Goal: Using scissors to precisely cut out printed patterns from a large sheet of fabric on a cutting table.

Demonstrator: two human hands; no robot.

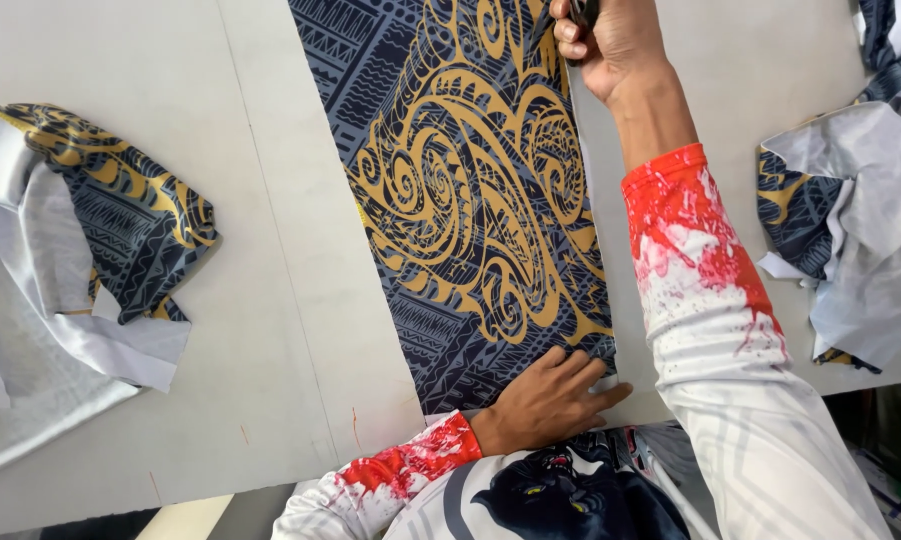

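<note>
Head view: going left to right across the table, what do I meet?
Crumpled fabric pile → bare table → flat patterned fabric panel, with the left hand pressing its near edge → right hand gripping a dark tool at the panel's right edge → second fabric pile.

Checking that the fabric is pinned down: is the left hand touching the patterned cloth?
Touching. The head view shows the left hand lying flat on the near edge of the cloth, fingers spread over it.
</note>
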